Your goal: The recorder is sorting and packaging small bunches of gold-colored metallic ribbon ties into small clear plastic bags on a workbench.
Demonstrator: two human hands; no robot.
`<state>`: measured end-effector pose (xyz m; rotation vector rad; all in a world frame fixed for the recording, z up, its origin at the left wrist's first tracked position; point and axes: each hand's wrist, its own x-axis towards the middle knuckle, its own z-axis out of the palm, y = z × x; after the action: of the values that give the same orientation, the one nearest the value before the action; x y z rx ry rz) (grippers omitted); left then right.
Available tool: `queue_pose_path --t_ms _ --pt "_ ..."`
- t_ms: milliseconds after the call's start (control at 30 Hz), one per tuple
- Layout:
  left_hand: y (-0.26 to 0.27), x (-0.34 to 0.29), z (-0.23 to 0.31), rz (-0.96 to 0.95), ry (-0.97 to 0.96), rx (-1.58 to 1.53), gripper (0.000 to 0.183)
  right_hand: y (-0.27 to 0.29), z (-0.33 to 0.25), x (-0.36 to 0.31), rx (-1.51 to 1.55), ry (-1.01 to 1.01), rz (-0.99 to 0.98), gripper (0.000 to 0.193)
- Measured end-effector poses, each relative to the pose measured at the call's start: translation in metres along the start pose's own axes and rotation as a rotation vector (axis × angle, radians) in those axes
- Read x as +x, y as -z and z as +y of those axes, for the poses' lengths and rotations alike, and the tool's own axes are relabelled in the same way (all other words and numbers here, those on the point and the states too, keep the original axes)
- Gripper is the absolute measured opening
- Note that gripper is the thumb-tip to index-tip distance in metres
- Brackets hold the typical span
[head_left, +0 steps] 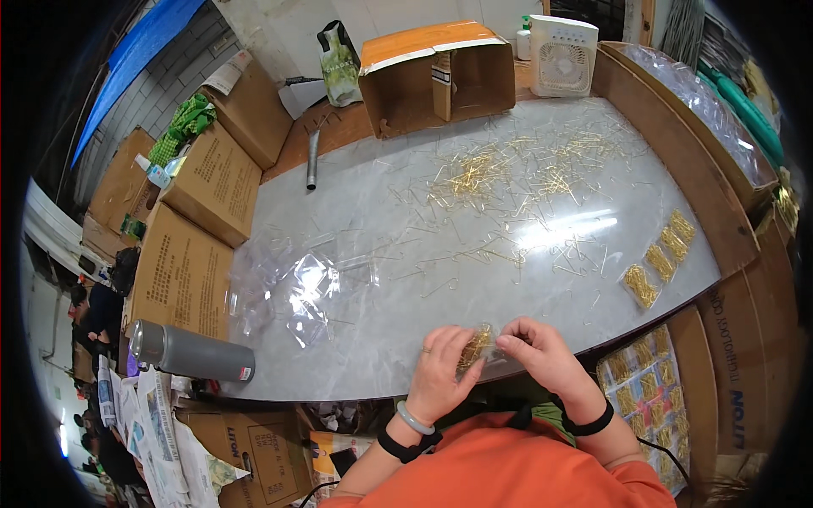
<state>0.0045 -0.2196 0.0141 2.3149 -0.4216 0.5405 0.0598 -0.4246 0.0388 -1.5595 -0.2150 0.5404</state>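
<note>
At the table's near edge, my left hand [439, 372] is closed around a small clump of gold wire hooks [476, 345], which appears to sit in a clear plastic pack. Right beside it, my right hand [538, 351] has its thumb and fingertips pinched together near the pack's edge; what they grip is too small to tell. Loose gold hooks [474, 173] lie scattered over the far middle of the grey table [398, 317]. Clear plastic packaging [309, 305] is heaped left of my hands. Several filled packs of gold hooks [641, 286] form a row at the right.
A grey bottle [203, 351] lies at the table's left edge. Cardboard boxes [190, 271] line the left side. An open carton [398, 97] and a white fan [563, 63] stand at the back, near a metal tube [312, 161]. More filled packs [648, 381] sit below the right edge.
</note>
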Motion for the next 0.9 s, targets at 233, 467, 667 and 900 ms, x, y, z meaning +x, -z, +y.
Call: queue_pose_path --t_ms 233,467,667,900 --pt "0.001 0.001 0.006 -0.001 -0.006 0.042 0.05 -0.016 0.009 0.001 -0.468 0.368 0.295 0.01" --pt "-0.004 -0.002 -0.001 -0.008 -0.045 0.119 0.053 -0.026 0.009 -0.008 -0.62 0.6 0.316 0.016" --pt "-0.001 0.001 0.005 0.019 -0.057 0.1 0.054 -0.024 0.009 -0.004 -0.579 0.541 0.338 0.017" --pt "-0.004 -0.002 0.002 0.021 -0.042 0.109 0.05 -0.01 0.006 -0.009 -0.51 0.387 0.267 0.013"
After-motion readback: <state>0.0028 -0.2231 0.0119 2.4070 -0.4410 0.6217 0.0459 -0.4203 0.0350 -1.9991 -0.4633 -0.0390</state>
